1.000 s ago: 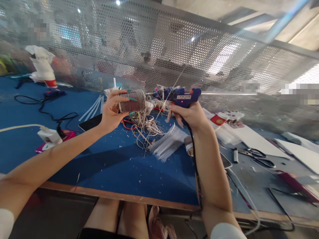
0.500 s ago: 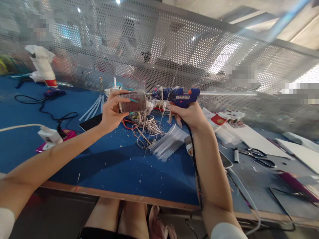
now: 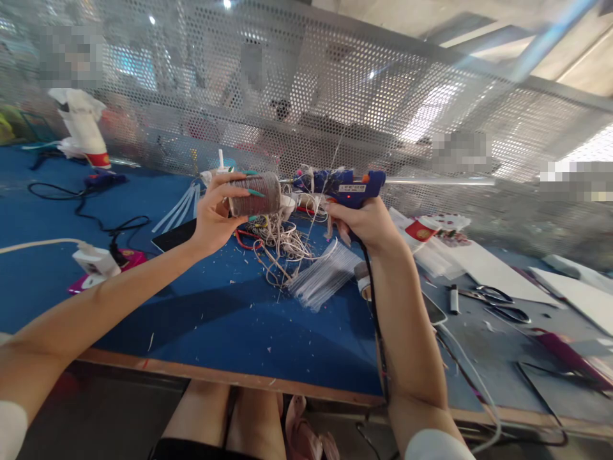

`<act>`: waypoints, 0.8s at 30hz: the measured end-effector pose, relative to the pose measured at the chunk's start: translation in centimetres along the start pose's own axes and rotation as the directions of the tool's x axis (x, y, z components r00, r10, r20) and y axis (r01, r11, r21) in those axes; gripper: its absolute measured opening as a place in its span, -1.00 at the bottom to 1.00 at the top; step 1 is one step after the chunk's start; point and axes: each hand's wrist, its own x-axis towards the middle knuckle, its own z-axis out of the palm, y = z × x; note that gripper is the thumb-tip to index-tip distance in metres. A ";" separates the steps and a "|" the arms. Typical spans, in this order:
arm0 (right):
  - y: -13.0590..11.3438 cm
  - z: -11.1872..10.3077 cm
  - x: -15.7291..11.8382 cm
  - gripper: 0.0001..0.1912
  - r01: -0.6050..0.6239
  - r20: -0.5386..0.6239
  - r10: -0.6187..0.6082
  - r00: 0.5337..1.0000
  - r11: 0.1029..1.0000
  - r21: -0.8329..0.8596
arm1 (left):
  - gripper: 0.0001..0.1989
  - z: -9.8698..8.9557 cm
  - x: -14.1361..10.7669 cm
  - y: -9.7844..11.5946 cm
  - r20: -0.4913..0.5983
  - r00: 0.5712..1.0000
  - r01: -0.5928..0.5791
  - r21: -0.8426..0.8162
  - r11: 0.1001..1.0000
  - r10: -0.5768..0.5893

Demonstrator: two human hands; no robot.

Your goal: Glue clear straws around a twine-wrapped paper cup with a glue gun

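Note:
My left hand (image 3: 215, 214) is wrapped round a cylinder wound with grey-brown cord (image 3: 261, 195), held sideways above the table. In my right hand (image 3: 361, 220) is a blue hot glue gun (image 3: 342, 184), with a clear glue stick (image 3: 440, 181) out of its back and a red light on its side. The gun's nozzle points left at the end of the cylinder; whether they touch I cannot tell. Below lies a tangle of pale cord (image 3: 287, 239), and beside it a bundle of clear glue sticks (image 3: 325, 275).
A perforated metal screen (image 3: 335, 89) stands behind the blue table (image 3: 230, 332). To the right are scissors (image 3: 498, 300), a red paper cup (image 3: 421, 229), white boards (image 3: 502, 271) and cables. At left sit a white plug (image 3: 96, 262) and another glue gun (image 3: 105, 179).
Almost nothing differs. The glue gun and both hands stay in nearly the same place, and the thin glue strand above the gun has shifted slightly.

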 end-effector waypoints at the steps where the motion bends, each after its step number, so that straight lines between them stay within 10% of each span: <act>1: 0.0 0.0 0.0 -0.76 -0.002 0.000 0.002 1.000 1.000 0.000 | -0.63 0.0 0.0 0.0 -0.003 1.000 0.003 0.001 1.000 -0.003; 24: -0.6 -0.7 -0.6 -0.76 -0.020 0.017 0.021 1.000 0.998 -0.056 | -0.58 -0.1 0.0 -0.2 -0.027 0.998 0.063 0.023 0.998 -0.062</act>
